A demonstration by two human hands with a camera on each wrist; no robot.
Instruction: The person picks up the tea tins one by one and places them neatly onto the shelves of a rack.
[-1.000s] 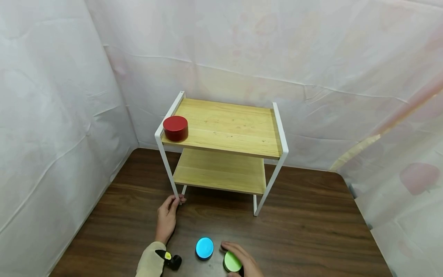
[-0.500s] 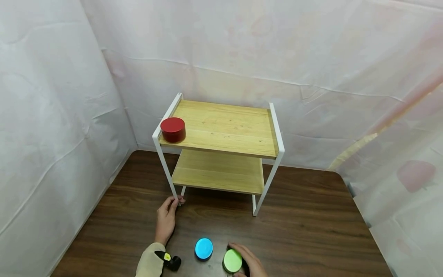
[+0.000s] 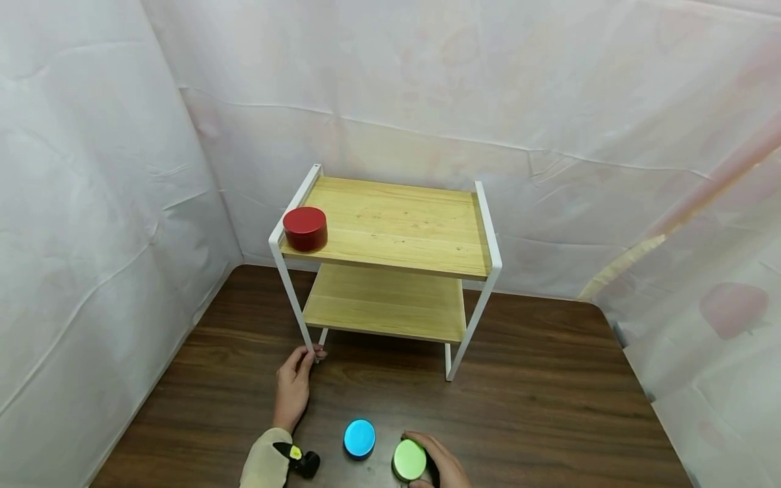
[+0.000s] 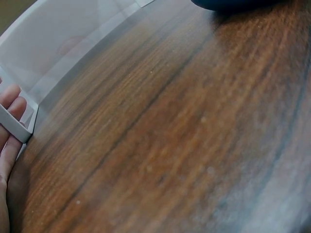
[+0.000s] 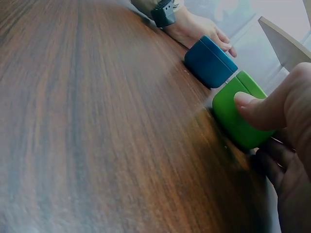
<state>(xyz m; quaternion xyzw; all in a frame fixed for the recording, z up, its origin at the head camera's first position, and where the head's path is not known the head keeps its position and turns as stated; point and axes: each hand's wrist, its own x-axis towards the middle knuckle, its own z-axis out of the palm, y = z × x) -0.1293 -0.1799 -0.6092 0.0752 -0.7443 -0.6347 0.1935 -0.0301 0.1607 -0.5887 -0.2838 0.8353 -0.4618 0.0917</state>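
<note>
My left hand (image 3: pixel 295 383) lies on the dark wooden table (image 3: pixel 549 407) and pinches the foot of the rack's front-left white leg (image 4: pixel 14 127) between fingers and thumb. My right hand (image 3: pixel 436 462) grips a green round tin (image 3: pixel 409 460) at the table's near edge, with the thumb (image 5: pixel 272 104) pressed on its side wall. A blue round tin (image 3: pixel 359 438) stands just left of the green one, between my hands. On the front-left corner of the rack's top shelf (image 3: pixel 396 224) sits a red round tin (image 3: pixel 305 228).
The two-shelf rack with white metal frame stands at the table's back, its lower shelf (image 3: pixel 384 301) bare. White sheeting (image 3: pixel 91 203) walls the table at the left, back and right. A black wrist device (image 3: pixel 305 462) sits at my left cuff.
My right hand has slid from over the green tin's left side to its right side and closed on it. The left hand stays on the rack leg.
</note>
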